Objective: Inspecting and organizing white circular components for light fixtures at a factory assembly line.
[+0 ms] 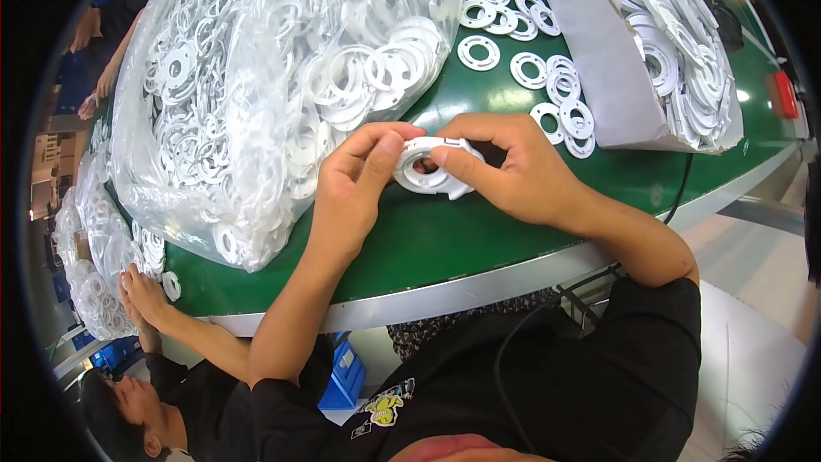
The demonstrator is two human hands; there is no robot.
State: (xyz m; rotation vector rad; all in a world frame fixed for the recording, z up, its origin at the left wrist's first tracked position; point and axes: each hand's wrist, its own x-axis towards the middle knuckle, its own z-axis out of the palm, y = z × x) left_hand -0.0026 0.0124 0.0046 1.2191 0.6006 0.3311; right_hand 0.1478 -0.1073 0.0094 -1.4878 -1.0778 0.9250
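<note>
Both of my hands hold one white plastic ring part [428, 168] just above the green table [445, 239]. My left hand [359, 175] pinches its left side with thumb and fingers. My right hand [505, 167] grips its right side, thumb across the front. The part is round with a central hole and small tabs at its edge.
A large clear bag [256, 77] full of white rings lies at the left. Several loose white rings [530, 51] lie on the table behind my hands. A second open bag of rings [676, 43] sits at the right. Another person's hand [141, 291] rests at the table's left edge.
</note>
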